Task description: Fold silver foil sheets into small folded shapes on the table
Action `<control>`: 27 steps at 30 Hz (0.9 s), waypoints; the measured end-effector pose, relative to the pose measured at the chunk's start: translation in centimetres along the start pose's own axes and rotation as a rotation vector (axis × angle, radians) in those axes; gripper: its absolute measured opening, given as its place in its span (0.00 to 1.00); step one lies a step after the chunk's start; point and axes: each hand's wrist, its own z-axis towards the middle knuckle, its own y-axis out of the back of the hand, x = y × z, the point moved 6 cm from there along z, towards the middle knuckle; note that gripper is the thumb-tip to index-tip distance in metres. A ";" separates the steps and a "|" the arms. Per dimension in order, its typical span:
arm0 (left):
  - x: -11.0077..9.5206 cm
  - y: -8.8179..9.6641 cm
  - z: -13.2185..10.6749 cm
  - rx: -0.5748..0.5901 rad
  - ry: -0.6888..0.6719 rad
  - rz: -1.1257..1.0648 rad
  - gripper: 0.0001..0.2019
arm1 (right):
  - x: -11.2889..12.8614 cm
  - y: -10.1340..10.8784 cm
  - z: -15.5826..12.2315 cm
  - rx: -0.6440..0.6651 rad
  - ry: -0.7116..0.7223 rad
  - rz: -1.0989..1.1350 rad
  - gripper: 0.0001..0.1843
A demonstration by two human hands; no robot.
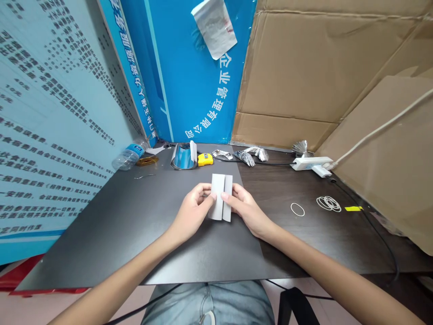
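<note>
My left hand [192, 210] and my right hand [244, 210] hold a folded strip of pale grey paper [218, 197] upright between them, on a dark grey mat [142, 230]. Left fingers pinch the paper's left part near the centre fold. Right fingertips press its right flap. The strip's lower end hovers just above the mat or touches it; I cannot tell which. Parts of the paper's back are hidden behind my fingers.
Along the back edge lie a plastic water bottle [129, 156], a yellow tape measure [205, 159], a roll of shiny film [184, 157], crumpled foil pieces [246, 155] and a white power strip [311, 163]. Rubber bands [328, 203] lie on the dark wooden table [291, 253] to the right.
</note>
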 end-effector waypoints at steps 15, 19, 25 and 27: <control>-0.1 -1.5 -1.0 0.109 -0.118 0.140 0.22 | 0.5 0.2 -0.6 0.116 0.050 -0.325 0.27; 0.5 -1.4 -0.5 0.040 -0.103 0.144 0.18 | 0.5 0.0 -0.7 0.123 0.082 -0.314 0.27; 0.9 -1.2 0.7 -0.060 -0.071 -0.010 0.13 | 0.0 0.9 0.4 0.003 0.038 -0.165 0.17; 0.8 -1.5 0.9 -0.060 -0.080 0.027 0.15 | 0.1 1.2 0.8 -0.011 0.055 -0.155 0.14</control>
